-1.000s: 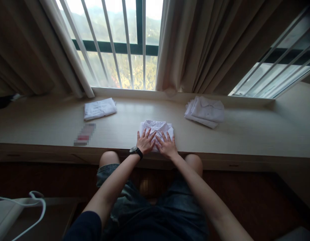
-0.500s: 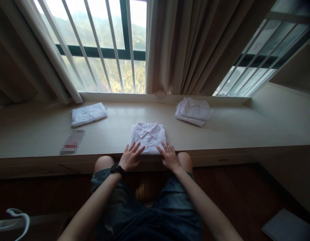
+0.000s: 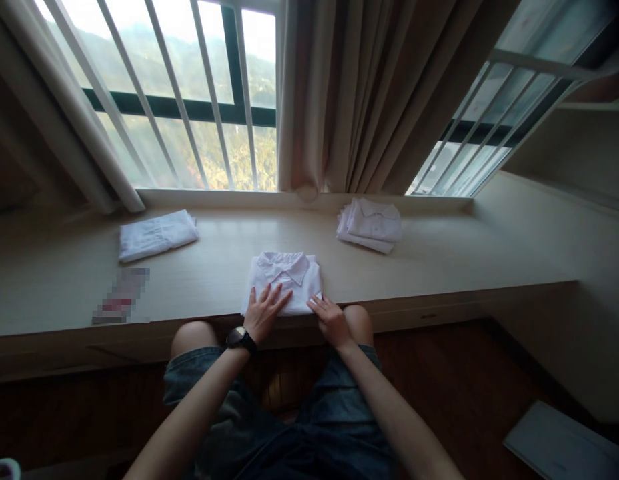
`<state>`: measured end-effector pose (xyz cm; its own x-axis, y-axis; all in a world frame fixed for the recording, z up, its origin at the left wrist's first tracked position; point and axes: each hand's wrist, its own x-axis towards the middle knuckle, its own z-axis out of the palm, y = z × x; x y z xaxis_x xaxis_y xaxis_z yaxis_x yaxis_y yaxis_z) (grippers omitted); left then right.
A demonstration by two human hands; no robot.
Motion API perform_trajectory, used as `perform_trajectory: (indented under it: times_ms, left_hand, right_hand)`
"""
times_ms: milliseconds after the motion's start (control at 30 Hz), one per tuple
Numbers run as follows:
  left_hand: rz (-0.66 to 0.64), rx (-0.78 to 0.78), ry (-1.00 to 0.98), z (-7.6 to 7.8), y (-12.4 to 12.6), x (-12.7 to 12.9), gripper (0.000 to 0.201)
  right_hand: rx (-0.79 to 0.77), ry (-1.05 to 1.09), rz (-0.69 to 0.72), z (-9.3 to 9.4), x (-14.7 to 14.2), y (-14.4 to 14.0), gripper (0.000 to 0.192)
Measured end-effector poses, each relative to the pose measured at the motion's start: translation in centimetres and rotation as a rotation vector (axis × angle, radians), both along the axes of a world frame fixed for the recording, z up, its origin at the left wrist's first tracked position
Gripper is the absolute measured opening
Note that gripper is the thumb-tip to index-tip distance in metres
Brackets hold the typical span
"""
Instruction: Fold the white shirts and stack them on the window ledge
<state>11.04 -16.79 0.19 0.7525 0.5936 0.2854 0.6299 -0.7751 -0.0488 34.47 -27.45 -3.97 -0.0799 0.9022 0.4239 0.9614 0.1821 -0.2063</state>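
Pale wood makes up the ledge (image 3: 439, 273), which runs wide under a barred window (image 3: 189, 100) with drawn curtains (image 3: 359, 93). Nearest, the person's knees in denim shorts (image 3: 289, 413) sit against its front edge, and a flat grey thing (image 3: 564, 443) lies on the dark floor at the right. The left hand (image 3: 264, 313), with a black watch (image 3: 239, 339) on its wrist, lies open and flat, fingers spread, on the near left part of a folded white shirt (image 3: 285, 280). The right hand (image 3: 330, 319) is open too, fingertips touching the shirt's near right corner. That shirt lies collar up at the ledge's front edge, midway along. A blurred card (image 3: 120, 303) lies well to its left. Farther back, a folded cloth (image 3: 157, 235) rests at the left, and a shirt stack (image 3: 370, 225) at the right near the curtains.
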Motion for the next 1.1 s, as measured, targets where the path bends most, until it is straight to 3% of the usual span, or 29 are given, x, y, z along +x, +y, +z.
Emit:
perform_trajectory:
  times_ms: [133, 333, 467, 567, 733, 900, 967, 1100]
  left_hand:
    - [-0.017, -0.021, 0.003, -0.7, 0.4, -0.1, 0.077]
    - [-0.065, -0.009, -0.021, -1.2, 1.3, -2.7, 0.071]
    - [-0.053, -0.051, -0.022, -1.3, 1.6, -4.4, 0.075]
    - [-0.021, -0.052, -0.06, -0.5, 1.0, -4.8, 0.079]
    - [-0.058, -0.022, -0.103, 1.8, -0.9, -2.4, 0.08]
    - [-0.044, -0.095, -0.1, 2.1, -0.7, 1.3, 0.072]
    - [-0.032, -0.149, -0.073, 2.0, -0.1, 2.1, 0.06]
    - [0.039, -0.235, -0.092, 3.0, 0.6, 3.0, 0.046]
  right_hand:
    - [0.012, -0.064, -0.034, -0.1, 0.2, 0.2, 0.071]
    - [-0.016, -0.058, -0.065, -0.3, 0.4, 0.2, 0.064]
    - [-0.004, 0.034, -0.083, -0.4, 0.5, 0.0, 0.068]
    - [0.07, 0.209, -0.135, -0.8, 0.4, 0.2, 0.069]
    - [0.195, 0.511, -0.221, -0.8, -0.1, 1.0, 0.055]
    - [0.243, 0.711, -0.201, 1.0, -1.4, 1.9, 0.036]
    - [0.25, 0.828, -0.214, 1.4, -1.9, 2.3, 0.04]
    - [0.277, 1.156, -0.325, 0.6, -3.4, 3.6, 0.066]
